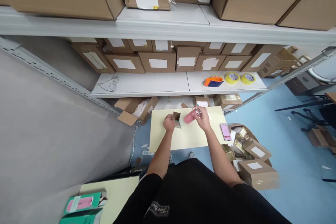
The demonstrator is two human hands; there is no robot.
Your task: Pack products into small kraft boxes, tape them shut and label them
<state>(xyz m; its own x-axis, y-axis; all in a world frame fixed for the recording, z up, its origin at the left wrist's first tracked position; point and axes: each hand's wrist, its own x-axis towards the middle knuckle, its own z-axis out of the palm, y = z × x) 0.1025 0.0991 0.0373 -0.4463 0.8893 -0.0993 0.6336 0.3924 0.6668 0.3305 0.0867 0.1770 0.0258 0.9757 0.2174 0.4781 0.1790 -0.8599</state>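
Observation:
My left hand (169, 123) is closed on the left side of a small carton (177, 122), whose open brown inside faces up and to the right. In my right hand (202, 119) is a pink bottle (189, 117) with a shiny metallic cap (198, 112). The fingers wrap round its cap end, and its pink body points left toward the carton, a short gap apart. Both hands are above a pale yellow table (194, 138). A phone (225, 132) lies at the table's right edge.
Shelves (162, 24) with cardboard boxes rise ahead. Tape rolls (232, 78) and an orange tape dispenser (213, 81) sit on the middle shelf, glasses (112, 84) at left. Packed parcels (258, 173) fill the right side; an open box (138, 110) stands left. Green cartons (82, 203) lie lower left.

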